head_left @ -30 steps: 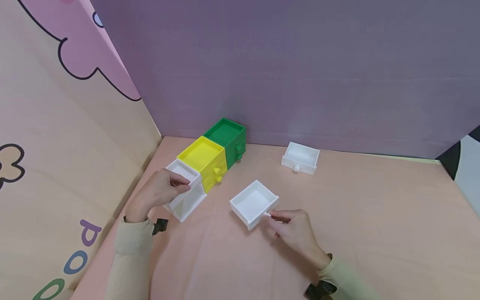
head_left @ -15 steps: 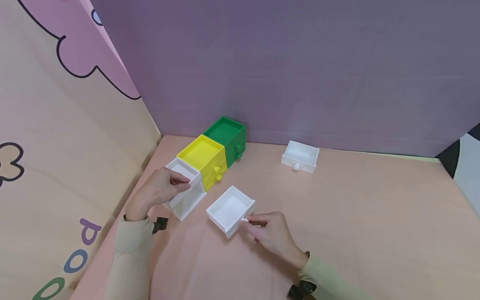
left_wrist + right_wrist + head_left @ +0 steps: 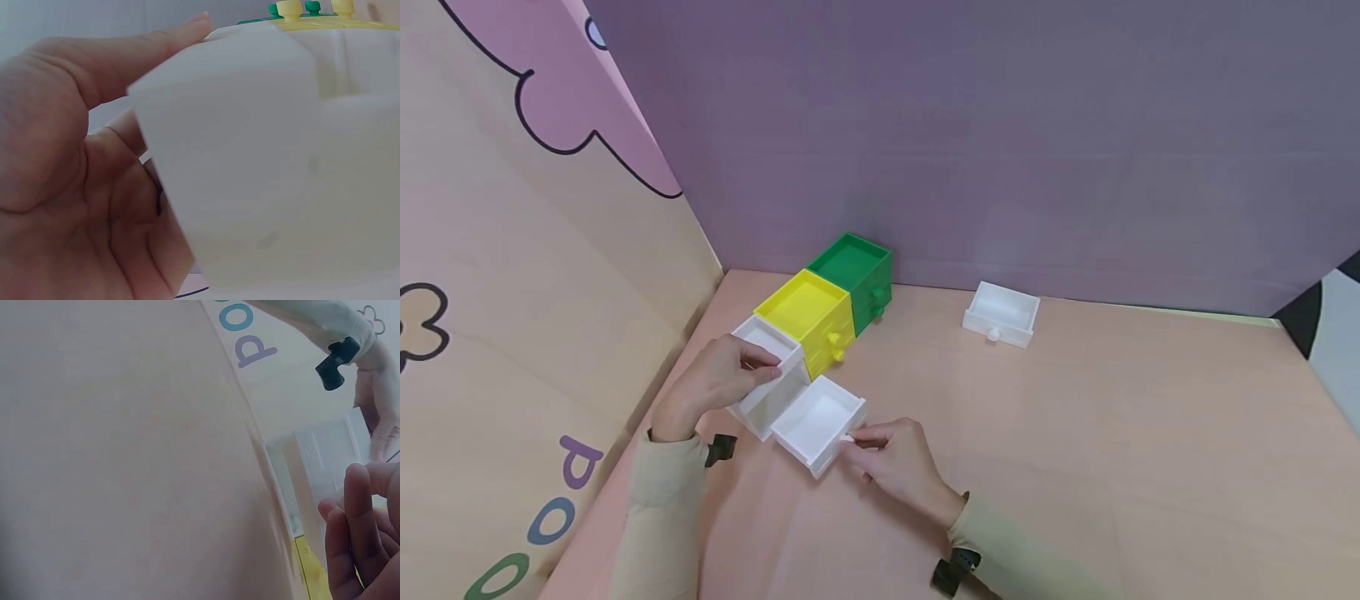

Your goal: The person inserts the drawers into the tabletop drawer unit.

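Observation:
A white mini drawer cabinet (image 3: 765,332) with an open front stands at the left. My left hand (image 3: 718,383) grips its top edge, thumb on the near side. In the left wrist view, the cabinet's pale wall (image 3: 250,156) fills most of the frame beside the palm. A white drawer (image 3: 817,421) lies level at the cabinet's open front, and its back edge reaches the opening. Between thumb and fingers, my right hand (image 3: 902,467) pinches the drawer's small knob. The right wrist view shows the curled fingers (image 3: 357,519); the knob is hidden there.
Behind the white cabinet stand a yellow cabinet (image 3: 805,304) and a green cabinet (image 3: 852,262), both with knobs facing right. Another white drawer (image 3: 1002,312) lies near the purple back wall (image 3: 1000,150). A printed side wall (image 3: 550,292) borders the pink tabletop (image 3: 1112,433) on the left.
My right hand has carried the white drawer leftward, from the middle of the table to the front of the white cabinet. My left hand has stayed on the cabinet.

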Tool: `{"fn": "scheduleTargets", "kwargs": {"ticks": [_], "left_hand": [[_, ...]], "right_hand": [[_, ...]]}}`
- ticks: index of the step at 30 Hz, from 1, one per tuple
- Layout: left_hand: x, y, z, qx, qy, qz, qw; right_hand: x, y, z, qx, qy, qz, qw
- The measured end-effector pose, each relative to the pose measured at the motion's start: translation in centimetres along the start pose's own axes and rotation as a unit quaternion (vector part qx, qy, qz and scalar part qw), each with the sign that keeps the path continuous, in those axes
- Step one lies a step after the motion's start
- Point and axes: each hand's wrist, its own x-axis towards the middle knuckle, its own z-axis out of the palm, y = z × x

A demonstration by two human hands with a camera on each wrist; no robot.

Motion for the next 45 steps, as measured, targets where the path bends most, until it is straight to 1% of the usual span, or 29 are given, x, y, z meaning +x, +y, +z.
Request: {"fn": "scheduleTargets", "kwargs": {"ticks": [6, 12, 17, 22, 31, 34, 37, 39, 41, 45], "left_hand": [[0.0, 0.1, 0.0, 0.006, 0.002, 0.002, 1.0000], [0.0, 0.1, 0.0, 0.005, 0.004, -0.001, 1.0000], [0.0, 0.1, 0.0, 0.007, 0.005, 0.000, 1.0000], [0.0, -0.1, -0.1, 0.010, 0.008, 0.005, 0.9999], [0.1, -0.1, -0.1, 0.011, 0.005, 0.006, 0.9999], [0.0, 0.0, -0.1, 0.008, 0.004, 0.003, 1.0000], [0.0, 0.0, 0.0, 0.001, 0.003, -0.001, 1.0000], [0.0, -0.1, 0.0, 0.000, 0.003, 0.000, 1.0000], [0.0, -0.2, 0.0, 0.001, 0.004, 0.001, 1.0000], [0.1, -0.2, 0.1, 0.006, 0.007, 0.005, 0.9999]], "right_hand": [[0.7, -0.1, 0.7, -0.009, -0.017, -0.002, 0.9998], [1.3, -0.3, 1.1, -0.021, -0.023, -0.007, 0.9995], [1.8, -0.3, 1.5, -0.018, -0.032, -0.008, 0.9993], [2.5, -0.2, 2.2, -0.016, -0.031, -0.007, 0.9994], [3.2, 0.0, 3.1, -0.008, -0.038, -0.010, 0.9992], [3.5, -0.1, 3.4, -0.009, -0.041, -0.007, 0.9991], [3.8, -0.1, 3.6, -0.006, -0.045, 0.008, 0.9989], [4.2, -0.1, 3.9, -0.015, -0.048, 0.017, 0.9986], [4.8, -0.1, 4.2, -0.023, -0.049, 0.017, 0.9984], [5.7, 0.2, 4.4, -0.062, -0.052, -0.003, 0.9967]]}}
